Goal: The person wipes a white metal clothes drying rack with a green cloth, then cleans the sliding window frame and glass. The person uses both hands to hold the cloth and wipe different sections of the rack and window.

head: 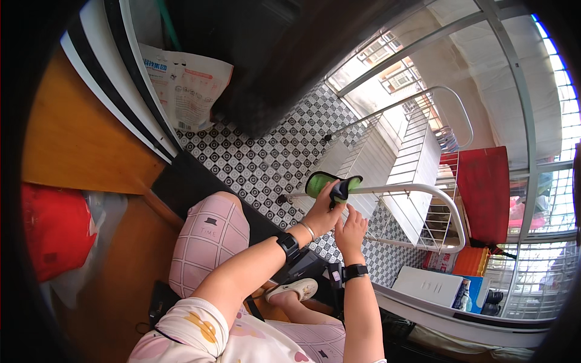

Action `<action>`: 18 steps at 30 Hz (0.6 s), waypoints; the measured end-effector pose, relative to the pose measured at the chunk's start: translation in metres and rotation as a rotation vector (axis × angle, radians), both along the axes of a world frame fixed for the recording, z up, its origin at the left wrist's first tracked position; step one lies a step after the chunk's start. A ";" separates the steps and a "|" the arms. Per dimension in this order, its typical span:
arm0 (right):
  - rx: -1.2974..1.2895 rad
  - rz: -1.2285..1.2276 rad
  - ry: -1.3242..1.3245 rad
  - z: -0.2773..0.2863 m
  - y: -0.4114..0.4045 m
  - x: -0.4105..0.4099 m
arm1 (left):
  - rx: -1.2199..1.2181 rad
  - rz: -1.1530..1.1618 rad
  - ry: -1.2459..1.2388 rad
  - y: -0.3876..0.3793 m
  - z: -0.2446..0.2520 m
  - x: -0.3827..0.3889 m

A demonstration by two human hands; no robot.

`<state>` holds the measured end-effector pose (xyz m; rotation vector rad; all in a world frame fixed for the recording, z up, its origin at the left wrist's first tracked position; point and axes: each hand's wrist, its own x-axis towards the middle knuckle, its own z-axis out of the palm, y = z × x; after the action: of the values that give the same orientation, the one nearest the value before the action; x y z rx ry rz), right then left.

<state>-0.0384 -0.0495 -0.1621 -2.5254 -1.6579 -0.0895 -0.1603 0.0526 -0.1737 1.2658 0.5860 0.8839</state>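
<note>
A green cloth with black edging (pixel 320 181) is bunched over the upper tube of a white metal wire rack (pixel 399 188). My left hand (pixel 324 211) grips the cloth against the tube; a bangle and a black wristband sit on that wrist. Just beside it, my right hand (pixel 353 230) is raised with fingers spread, close to the cloth and holding nothing that I can see. Another black band circles the right wrist. The rack lies tilted on its side, its wire shelves (pixel 411 168) facing me and its small dark feet (pixel 282 198) towards the left.
Patterned black-and-white tiles (pixel 254 168) cover the floor beyond a dark threshold (pixel 181 181). A white printed bag (pixel 195 86) stands by a striped door edge (pixel 122 81). To the right are a red cloth (pixel 481 195), a white box (pixel 429 286) and a metal-framed window (pixel 522 90).
</note>
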 end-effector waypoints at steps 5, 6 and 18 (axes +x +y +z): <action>-0.026 0.025 0.070 0.003 0.002 0.004 | -0.210 0.069 0.120 -0.017 -0.056 -0.001; -0.029 0.020 0.070 0.003 0.002 0.004 | -0.316 0.083 0.123 -0.021 -0.070 -0.003; -0.041 0.029 0.057 -0.001 0.001 0.005 | -0.605 0.027 0.690 0.028 -0.155 0.025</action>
<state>-0.0336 -0.0490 -0.1628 -2.5078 -1.6912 0.0197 -0.1357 0.0801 -0.3284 0.9753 1.3060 0.2197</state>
